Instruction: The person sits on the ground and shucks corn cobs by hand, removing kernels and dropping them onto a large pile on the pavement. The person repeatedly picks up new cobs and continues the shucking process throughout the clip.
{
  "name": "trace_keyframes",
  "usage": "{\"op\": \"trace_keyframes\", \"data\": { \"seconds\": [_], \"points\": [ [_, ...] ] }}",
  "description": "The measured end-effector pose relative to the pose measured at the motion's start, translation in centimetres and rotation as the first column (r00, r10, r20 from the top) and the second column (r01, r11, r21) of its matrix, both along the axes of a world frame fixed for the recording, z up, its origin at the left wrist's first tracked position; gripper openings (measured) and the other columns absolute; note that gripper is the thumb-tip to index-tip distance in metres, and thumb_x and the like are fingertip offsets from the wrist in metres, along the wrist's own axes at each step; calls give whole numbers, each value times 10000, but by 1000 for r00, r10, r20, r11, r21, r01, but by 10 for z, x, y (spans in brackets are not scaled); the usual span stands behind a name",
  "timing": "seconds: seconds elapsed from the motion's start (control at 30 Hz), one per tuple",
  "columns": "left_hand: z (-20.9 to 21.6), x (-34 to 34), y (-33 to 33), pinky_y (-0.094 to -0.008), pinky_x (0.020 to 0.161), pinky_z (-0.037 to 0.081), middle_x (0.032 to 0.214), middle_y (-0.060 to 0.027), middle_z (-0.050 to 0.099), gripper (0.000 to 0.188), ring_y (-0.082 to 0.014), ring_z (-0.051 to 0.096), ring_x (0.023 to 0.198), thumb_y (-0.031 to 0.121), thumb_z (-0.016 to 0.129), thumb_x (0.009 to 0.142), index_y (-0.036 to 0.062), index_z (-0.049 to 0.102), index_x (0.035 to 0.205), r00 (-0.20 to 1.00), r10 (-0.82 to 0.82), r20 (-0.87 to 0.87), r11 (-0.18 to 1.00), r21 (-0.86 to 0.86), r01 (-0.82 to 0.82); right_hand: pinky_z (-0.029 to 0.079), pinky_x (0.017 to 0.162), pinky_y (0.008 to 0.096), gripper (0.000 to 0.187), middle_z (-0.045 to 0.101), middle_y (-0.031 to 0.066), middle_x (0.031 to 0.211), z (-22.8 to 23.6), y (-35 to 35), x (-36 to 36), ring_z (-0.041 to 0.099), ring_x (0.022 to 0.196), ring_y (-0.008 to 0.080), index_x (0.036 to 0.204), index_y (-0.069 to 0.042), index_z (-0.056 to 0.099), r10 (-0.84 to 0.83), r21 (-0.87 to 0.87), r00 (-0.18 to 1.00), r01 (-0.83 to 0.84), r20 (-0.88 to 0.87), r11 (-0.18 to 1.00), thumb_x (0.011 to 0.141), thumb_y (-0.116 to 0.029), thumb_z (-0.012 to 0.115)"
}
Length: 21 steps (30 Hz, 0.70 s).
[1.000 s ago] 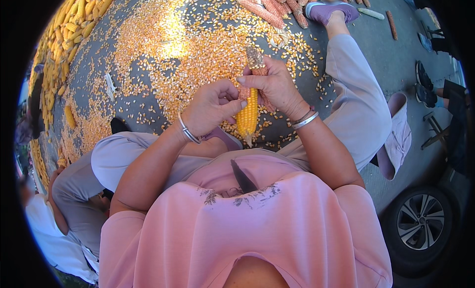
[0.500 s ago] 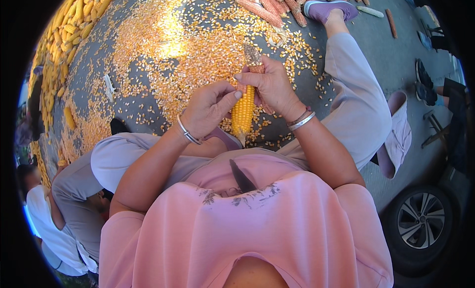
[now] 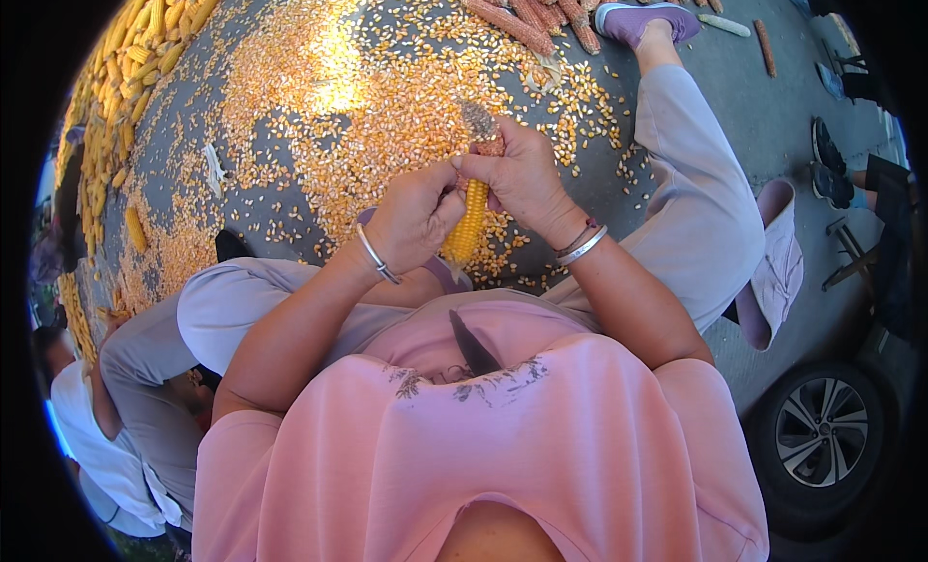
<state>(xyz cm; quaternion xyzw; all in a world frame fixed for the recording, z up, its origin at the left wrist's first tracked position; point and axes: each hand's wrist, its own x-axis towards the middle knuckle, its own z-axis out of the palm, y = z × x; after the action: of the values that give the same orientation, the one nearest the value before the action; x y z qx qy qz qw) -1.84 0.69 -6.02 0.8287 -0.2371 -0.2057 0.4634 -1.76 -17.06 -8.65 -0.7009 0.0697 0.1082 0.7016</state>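
Observation:
Both my hands are closed around one corn cob [image 3: 466, 230], held above my lap with its far end tilted a little left. Yellow kernels still cover its near part, while the far end shows reddish bare core and a greyish tip. My left hand [image 3: 418, 212] grips it from the left, its thumb and fingers pressed in at the middle. My right hand [image 3: 527, 180] wraps the upper part, its thumb meeting the left hand's fingers. Loose kernels [image 3: 362, 142] lie spread over the ground beneath and beyond the cob.
Unshelled yellow cobs [image 3: 130, 74] are heaped at the far left. Bare reddish cobs [image 3: 536, 9] pile up beyond, beside my purple shoe [image 3: 650, 23]. A person in a white top [image 3: 111, 451] sits at the lower left. A car wheel [image 3: 822, 432] stands at the lower right.
The cob has tilted, its far end swinging left and its near end shifting slightly left. My left hand has turned and moved slightly right, closer against my right hand.

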Motion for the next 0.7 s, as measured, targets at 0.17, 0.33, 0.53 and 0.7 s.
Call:
{"op": "trace_keyframes", "data": {
  "seconds": [0.17, 0.33, 0.53, 0.7],
  "points": [
    [-5, 1, 5, -261, 641, 478, 786, -48, 591, 168, -87, 558, 712, 58, 448, 964, -5, 601, 994, 996, 58, -72, 995, -82, -64, 440, 389, 253, 181, 640, 42, 682, 20, -1, 0, 587, 504, 102, 864, -6, 573, 0, 184, 992, 24, -126, 983, 806, -72, 732],
    [-1, 6, 8, -218, 657, 495, 863, 2, 598, 158, -59, 572, 741, 134, 506, 1009, 6, 598, 1002, 948, 103, -301, 989, -72, -130, 413, 335, 231, 191, 648, 64, 682, 19, -11, 6, 569, 442, 111, 903, 2, 559, -14, 219, 992, 42, -128, 975, 823, -63, 721],
    [1, 6, 7, -220, 631, 492, 864, -3, 591, 122, -49, 572, 746, 129, 585, 979, 8, 580, 992, 928, 61, -367, 997, -13, -71, 424, 357, 241, 176, 647, 52, 717, 15, -9, 3, 586, 478, 109, 897, -12, 572, 27, 201, 991, -1, -128, 980, 824, -65, 723],
    [-5, 7, 10, -224, 638, 482, 833, -2, 587, 115, -55, 546, 716, 112, 550, 988, 1, 579, 983, 990, -26, -142, 999, -23, 23, 412, 356, 218, 178, 654, 39, 702, 1, 0, 2, 572, 465, 88, 936, -16, 583, 31, 126, 999, -34, 32, 991, 839, -69, 723]
  ]
}}
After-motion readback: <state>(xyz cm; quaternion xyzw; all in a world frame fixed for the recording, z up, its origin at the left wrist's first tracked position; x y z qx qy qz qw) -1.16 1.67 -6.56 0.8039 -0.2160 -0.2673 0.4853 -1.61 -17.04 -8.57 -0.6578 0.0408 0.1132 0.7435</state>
